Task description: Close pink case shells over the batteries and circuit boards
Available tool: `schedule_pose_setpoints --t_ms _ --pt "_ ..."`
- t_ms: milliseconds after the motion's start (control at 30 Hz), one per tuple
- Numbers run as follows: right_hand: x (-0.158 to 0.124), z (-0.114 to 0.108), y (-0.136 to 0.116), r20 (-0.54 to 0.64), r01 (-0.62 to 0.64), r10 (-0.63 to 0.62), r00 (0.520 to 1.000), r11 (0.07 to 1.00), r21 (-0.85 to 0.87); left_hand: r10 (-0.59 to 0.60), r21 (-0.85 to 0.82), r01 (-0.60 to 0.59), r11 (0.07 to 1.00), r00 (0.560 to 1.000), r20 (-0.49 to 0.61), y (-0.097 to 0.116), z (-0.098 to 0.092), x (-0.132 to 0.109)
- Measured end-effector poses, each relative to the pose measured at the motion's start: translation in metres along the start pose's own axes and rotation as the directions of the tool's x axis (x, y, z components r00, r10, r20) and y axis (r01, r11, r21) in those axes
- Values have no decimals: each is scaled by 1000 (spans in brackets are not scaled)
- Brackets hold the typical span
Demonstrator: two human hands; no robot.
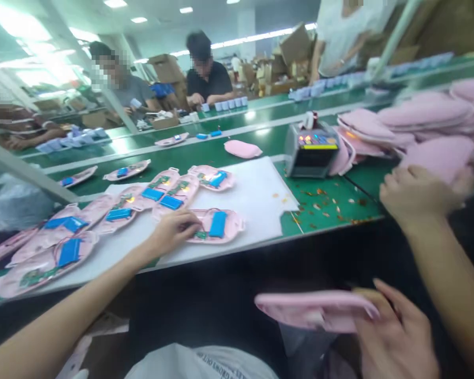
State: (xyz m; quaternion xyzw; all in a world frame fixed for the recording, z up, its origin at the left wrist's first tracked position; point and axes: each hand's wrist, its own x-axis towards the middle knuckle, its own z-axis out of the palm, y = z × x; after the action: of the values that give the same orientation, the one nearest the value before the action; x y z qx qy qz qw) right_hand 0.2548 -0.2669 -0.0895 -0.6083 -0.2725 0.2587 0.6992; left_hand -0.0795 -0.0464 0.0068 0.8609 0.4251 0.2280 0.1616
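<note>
The right hand [398,329] pinches a pink cover [308,301] between thumb and fingers, held in front of the worktop's [268,129] near edge. The left hand [176,229] lies with bent fingers on the left end of an open pink shell [235,232] by that edge; whether they pinch anything, I cannot tell. This shell carries a blue battery [218,224] and sits on a white sheet [256,202]. More shells [164,184] with blue batteries spread along the sheet toward the worktop's left end. A co-worker's hand [413,197] reaches over the near edge at the right to a pile of pink pieces [422,113]. Left of the pile stands a grey box [312,163] with lit digits. Beyond the sheet lies a lone pink piece [243,149]. White cups [231,104] line the far edge, with co-workers [209,79] seated behind.
</note>
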Motion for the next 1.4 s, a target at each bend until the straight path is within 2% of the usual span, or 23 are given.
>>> schedule_pose_setpoints --t_ms 67,133,167,267,300,333,367,467,533,633,667,700,733,767,833,867,900,933,1000,1133,1200,1300,1400 --pt "41 81 -45 203 133 -147 968 988 78 -41 -87 32 996 994 -103 -8 5 -3" --pt "73 159 -82 477 198 -195 857 979 46 -176 -272 113 956 959 -221 -11 9 -8" --pt "84 195 -94 631 255 -196 751 967 -3 -250 -389 137 911 933 -258 -12 11 -11" --pt "97 281 -102 943 487 -35 330 862 -138 -378 -621 115 775 872 -311 -15 12 -20" --pt "95 299 -99 970 545 42 239 821 -170 -382 -632 89 770 858 -345 -16 13 -22" --pt "93 312 -94 973 584 114 200 784 -212 -374 -618 68 783 846 -381 -17 13 -23" --pt "91 318 -88 963 613 174 206 744 -266 -360 -589 54 806 835 -416 -18 14 -24" --pt "88 310 -76 910 686 259 323 598 -414 -316 -524 34 851 831 -459 -19 14 -24" --pt "90 294 -75 907 711 257 335 563 -422 -267 -496 -1 869 842 -468 -20 13 -24" --pt "90 275 -81 917 746 57 396 562 -357 -120 -378 -104 920 844 -523 -20 11 -28" --pt "89 272 -85 906 798 -80 416 509 -322 -52 -310 -144 940 837 -544 -20 10 -30" --pt "87 271 -89 889 870 -228 396 403 -284 18 -237 -181 955 828 -560 -19 8 -32" --pt "85 272 -93 875 939 -363 320 242 -243 78 -161 -206 965 815 -574 -17 7 -34" --pt "82 274 -97 868 981 -459 188 46 -189 124 -83 -214 973 795 -594 -14 4 -35" --pt "74 281 -105 861 948 -494 -118 -314 -50 162 48 -172 984 742 -651 -8 1 -34" --pt "69 285 -108 855 906 -465 -231 -424 14 163 91 -138 986 713 -682 -6 1 -33" --pt "64 289 -111 844 877 -442 -304 -476 67 158 115 -109 987 686 -710 -4 1 -31" --pt "59 292 -113 829 869 -443 -340 -485 97 151 117 -97 988 667 -729 -2 3 -28" --pt "50 297 -115 805 895 -494 -327 -435 97 127 56 -126 990 670 -732 -3 8 -22" --pt "45 300 -113 800 977 -583 -142 -214 18 0 -274 -264 925 721 -693 -11 19 -15" --pt "46 300 -112 814 992 -578 -58 -123 -17 -141 -531 -289 797 765 -628 -16 19 -14" --pt "48 302 -110 843 995 -536 51 -47 -90 -322 -847 -133 514 886 -334 -20 11 -15" --pt "51 307 -105 902 988 -405 151 53 -142 -402 -934 16 358 905 -138 -21 5 -14"
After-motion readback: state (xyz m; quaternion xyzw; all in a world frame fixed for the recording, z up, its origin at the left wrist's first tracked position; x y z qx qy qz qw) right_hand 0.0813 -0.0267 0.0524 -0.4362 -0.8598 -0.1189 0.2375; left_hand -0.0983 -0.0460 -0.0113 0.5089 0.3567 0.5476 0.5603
